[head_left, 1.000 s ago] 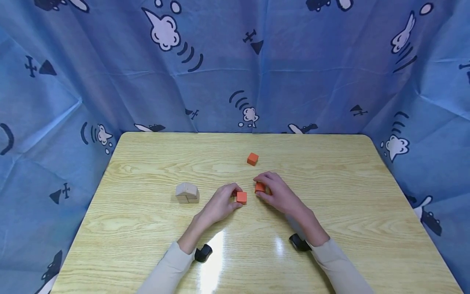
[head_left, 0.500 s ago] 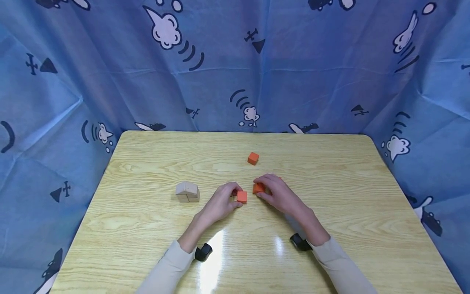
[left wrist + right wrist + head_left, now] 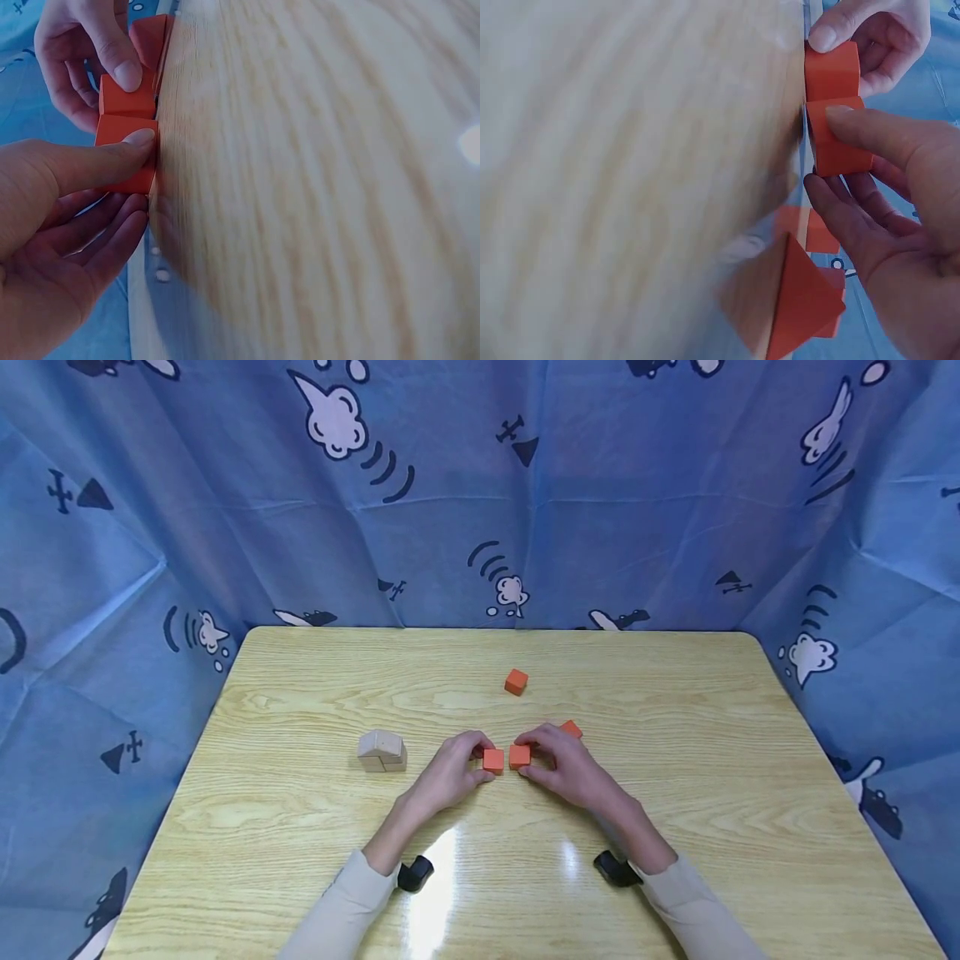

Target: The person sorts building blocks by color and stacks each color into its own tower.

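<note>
My left hand [image 3: 450, 770] pinches an orange cube [image 3: 493, 762] between thumb and fingers at the middle of the table. Facing it, my right hand [image 3: 568, 766] pinches a second orange cube [image 3: 520, 757]. A narrow gap separates the two cubes in the head view. In the left wrist view, the left hand's thumb [image 3: 139, 139] presses the near face of its cube [image 3: 120, 176]. The right wrist view has the right hand's cube [image 3: 844, 146] low at the tabletop, its fingertips underneath in that view.
Just behind the right hand lies another orange block [image 3: 572, 729], partly hidden. Farther back is one more orange block [image 3: 516, 682]. Left of the left hand stands a small stack of pale wooden blocks [image 3: 382, 752] with a peaked top. A blue patterned curtain [image 3: 480, 527] surrounds the wooden table [image 3: 300, 860].
The right hand has brought its cube left and nearer to the person, up beside the left hand's cube. The orange block behind the right hand now shows more. The left hand has stayed put.
</note>
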Tool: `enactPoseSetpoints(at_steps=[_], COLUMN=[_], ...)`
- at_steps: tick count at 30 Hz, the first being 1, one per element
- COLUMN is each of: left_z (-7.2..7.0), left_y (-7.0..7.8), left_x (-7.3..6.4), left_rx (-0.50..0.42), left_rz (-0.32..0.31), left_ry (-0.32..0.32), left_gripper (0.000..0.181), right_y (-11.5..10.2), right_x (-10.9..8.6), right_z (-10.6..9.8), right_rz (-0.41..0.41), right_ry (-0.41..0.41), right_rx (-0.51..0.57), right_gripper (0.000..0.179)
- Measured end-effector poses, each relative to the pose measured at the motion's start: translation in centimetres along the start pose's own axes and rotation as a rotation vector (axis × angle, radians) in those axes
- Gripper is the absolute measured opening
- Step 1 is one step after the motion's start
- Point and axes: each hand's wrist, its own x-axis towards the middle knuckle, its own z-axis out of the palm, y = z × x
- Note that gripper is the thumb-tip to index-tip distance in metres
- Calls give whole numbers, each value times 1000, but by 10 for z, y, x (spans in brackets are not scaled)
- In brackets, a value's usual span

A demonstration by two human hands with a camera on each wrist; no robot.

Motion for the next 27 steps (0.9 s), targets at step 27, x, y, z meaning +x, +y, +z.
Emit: enactPoseSetpoints(at_steps=[27], left_z=[0], left_y=[-1], left_x=[0], left_rx=[-29], left_rz=[-15], left_ry=[1], left_gripper=[28], right_y=[-9], right_x=[3], right_z=[4], right_rz=[4], right_ry=[-82], right_rx=[39], right_gripper=[46])
